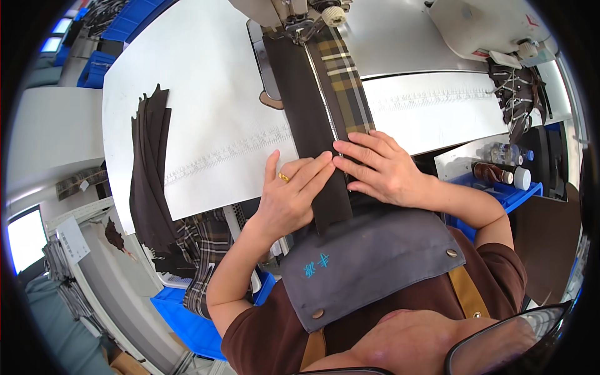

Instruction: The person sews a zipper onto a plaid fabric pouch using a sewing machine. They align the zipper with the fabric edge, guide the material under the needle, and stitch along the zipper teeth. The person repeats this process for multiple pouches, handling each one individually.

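A dark brown fabric strip (295, 94) runs from under the sewing machine's needle area (301, 32) toward my body. Along it lies a zipper (322, 94) with pale metal teeth, and a plaid fabric piece (350, 87) sits on its right side. My left hand (290, 190), with a ring on one finger, rests on the brown strip, its fingers stretched toward the zipper. Fingers extended, my right hand (381, 170) presses down across the zipper and the plaid fabric's lower end. Both hands' fingertips nearly meet at the zipper; neither grips anything visible.
Brown fabric strips (150, 156) hang over the white table's (219, 94) left edge, above plaid cloth (209, 244) and a blue bin (187, 319). At right are bundled dark pieces (515, 94) and a blue tray (531, 189) with bottles.
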Demonstrator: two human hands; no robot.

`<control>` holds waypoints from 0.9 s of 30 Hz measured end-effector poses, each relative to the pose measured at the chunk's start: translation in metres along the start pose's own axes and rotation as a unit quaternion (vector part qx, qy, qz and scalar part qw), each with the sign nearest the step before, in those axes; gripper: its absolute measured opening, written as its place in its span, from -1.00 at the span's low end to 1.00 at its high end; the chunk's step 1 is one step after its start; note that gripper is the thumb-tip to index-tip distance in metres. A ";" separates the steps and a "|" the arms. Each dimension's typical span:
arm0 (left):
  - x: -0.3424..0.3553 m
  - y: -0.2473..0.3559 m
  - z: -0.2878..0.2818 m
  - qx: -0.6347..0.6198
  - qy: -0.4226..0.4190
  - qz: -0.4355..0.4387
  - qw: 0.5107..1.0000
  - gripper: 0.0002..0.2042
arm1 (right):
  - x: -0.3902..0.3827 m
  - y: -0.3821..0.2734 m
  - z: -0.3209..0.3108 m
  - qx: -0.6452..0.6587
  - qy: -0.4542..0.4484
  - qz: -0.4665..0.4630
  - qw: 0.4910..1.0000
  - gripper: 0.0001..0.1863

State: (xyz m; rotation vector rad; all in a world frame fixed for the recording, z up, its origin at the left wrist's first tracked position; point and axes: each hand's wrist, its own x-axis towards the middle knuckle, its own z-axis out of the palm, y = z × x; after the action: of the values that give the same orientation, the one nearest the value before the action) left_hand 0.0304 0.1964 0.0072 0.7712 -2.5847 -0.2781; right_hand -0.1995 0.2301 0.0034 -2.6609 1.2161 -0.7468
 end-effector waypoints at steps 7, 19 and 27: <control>0.039 -0.040 -0.040 -0.034 -0.080 -0.013 0.996 -0.55 | 0.001 0.002 -0.001 -0.003 -0.005 0.000 1.000 -0.52; 0.127 -0.111 0.013 0.061 0.017 0.040 0.997 -0.72 | 0.000 0.002 0.000 0.013 -0.013 0.003 1.000 -0.54; 0.120 -0.111 0.019 0.080 0.068 0.046 0.993 -0.70 | -0.002 0.004 0.002 0.022 -0.016 0.001 1.000 -0.50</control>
State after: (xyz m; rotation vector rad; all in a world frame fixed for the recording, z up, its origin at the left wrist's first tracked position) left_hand -0.0159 0.0386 -0.0026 0.6968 -2.5261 0.0092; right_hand -0.2025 0.2283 -0.0004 -2.6259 1.1790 -0.7188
